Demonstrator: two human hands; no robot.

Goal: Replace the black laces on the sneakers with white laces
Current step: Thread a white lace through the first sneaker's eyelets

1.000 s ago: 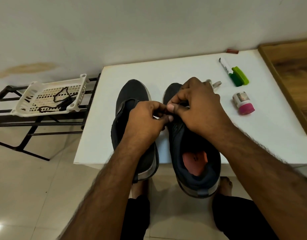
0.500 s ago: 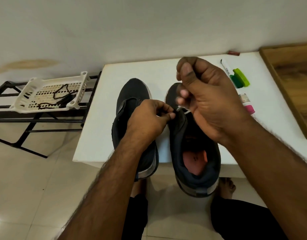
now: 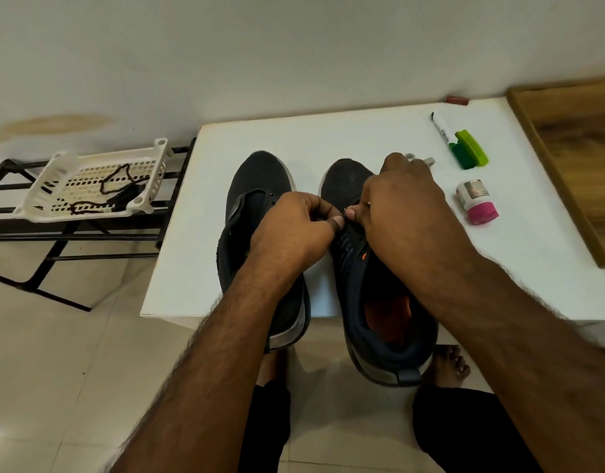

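Two dark sneakers stand side by side on the white table (image 3: 379,131), toes away from me. The left sneaker (image 3: 256,186) has no lace in its eyelets. My left hand (image 3: 290,230) pinches the left eyelet edge of the right sneaker (image 3: 379,322). My right hand (image 3: 403,206) meets it there, fingertips pinched at an eyelet; the white lace is hidden under the hand except for its end (image 3: 427,161) past the knuckles. The black laces (image 3: 120,186) lie in a white basket (image 3: 55,179) on the left.
The basket rests on a black metal rack (image 3: 28,233) left of the table. A marker (image 3: 442,126), a green object (image 3: 469,153) and a small pink-capped bottle (image 3: 478,201) lie right of the sneakers. A wooden board (image 3: 573,158) sits at the far right. My bare feet show below.
My right hand, raised and pulling the white lace upward half a second ago, has come back down onto the right sneaker's eyelets beside my left hand. The left hand stayed put.
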